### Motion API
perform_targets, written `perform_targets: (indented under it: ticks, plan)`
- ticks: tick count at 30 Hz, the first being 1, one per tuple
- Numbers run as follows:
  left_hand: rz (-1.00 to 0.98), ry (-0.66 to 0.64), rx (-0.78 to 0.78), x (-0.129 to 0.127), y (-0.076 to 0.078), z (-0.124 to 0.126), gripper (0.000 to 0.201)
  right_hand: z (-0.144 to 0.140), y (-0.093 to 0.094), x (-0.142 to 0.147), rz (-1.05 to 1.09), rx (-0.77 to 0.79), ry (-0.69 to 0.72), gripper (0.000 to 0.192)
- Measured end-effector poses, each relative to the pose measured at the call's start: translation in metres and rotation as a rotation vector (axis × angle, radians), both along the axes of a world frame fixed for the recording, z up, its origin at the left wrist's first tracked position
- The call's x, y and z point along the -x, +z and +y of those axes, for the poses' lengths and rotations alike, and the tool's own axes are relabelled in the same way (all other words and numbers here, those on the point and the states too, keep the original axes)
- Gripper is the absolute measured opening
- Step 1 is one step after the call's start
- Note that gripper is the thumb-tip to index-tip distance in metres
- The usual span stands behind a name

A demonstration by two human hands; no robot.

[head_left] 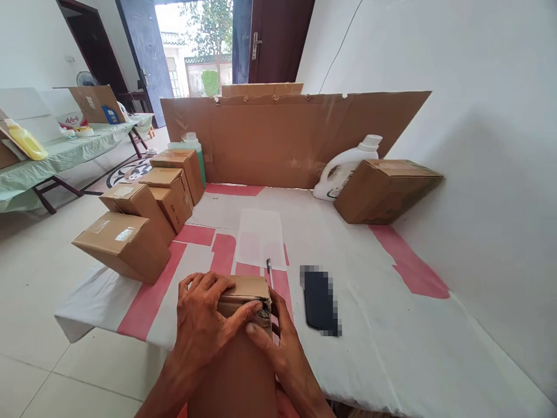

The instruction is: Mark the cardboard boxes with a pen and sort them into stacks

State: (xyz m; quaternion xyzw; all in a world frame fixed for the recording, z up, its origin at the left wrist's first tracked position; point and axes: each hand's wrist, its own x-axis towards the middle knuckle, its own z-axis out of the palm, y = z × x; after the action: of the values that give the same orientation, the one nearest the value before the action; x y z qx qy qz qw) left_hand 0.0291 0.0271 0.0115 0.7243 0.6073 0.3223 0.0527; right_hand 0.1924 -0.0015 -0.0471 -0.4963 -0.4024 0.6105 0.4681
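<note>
Brown corrugated carton [243, 348], upright, worn torn top edge. Left hand [202, 322] grip clasps its top; right hand [282, 348] grip pinches the 3 o'clock edge. White cloth tabletop [391, 325].

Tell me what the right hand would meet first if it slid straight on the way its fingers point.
The right hand points up and left along the cardboard box it grips, toward the left hand. Its fingertips would probably meet the left thumb first; they already look nearly in contact there.
</note>
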Motion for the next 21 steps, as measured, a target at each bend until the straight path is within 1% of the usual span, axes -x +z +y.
perform_targets:
  ticks: [2,4,5,6,9,12,14,18,21]
  plan:
    - [0.018,0.031,0.009,-0.002,0.002,0.001,0.037,-0.001,0.006,-0.003,0.023,-0.039,0.007,0.084]
    - [0.053,0.055,-0.009,-0.002,0.001,0.001,0.039,0.000,0.013,-0.004,0.070,-0.051,0.034,0.071]
    - [0.073,0.060,-0.015,-0.002,0.001,0.001,0.037,0.002,0.015,-0.004,0.077,-0.043,0.042,0.065]
    - [0.092,0.062,-0.015,-0.002,0.000,0.000,0.034,0.003,0.016,-0.003,0.066,-0.029,0.046,0.063]
    - [0.123,0.068,0.008,-0.001,-0.002,-0.001,0.024,0.005,0.015,0.001,-0.034,-0.003,0.034,0.064]
    - [0.117,0.064,0.012,-0.001,-0.003,-0.004,0.022,0.005,0.013,0.004,-0.128,-0.031,0.020,0.062]
    - [0.113,0.053,-0.014,-0.002,-0.004,-0.005,0.022,0.005,0.015,0.004,-0.168,-0.059,0.019,0.056]
    - [0.137,0.051,-0.037,-0.007,-0.008,-0.005,0.022,0.009,0.023,0.005,-0.177,-0.086,0.026,0.038]
    - [0.168,0.051,-0.017,-0.012,-0.011,-0.001,0.022,0.012,0.023,0.004,-0.184,-0.089,0.010,0.034]
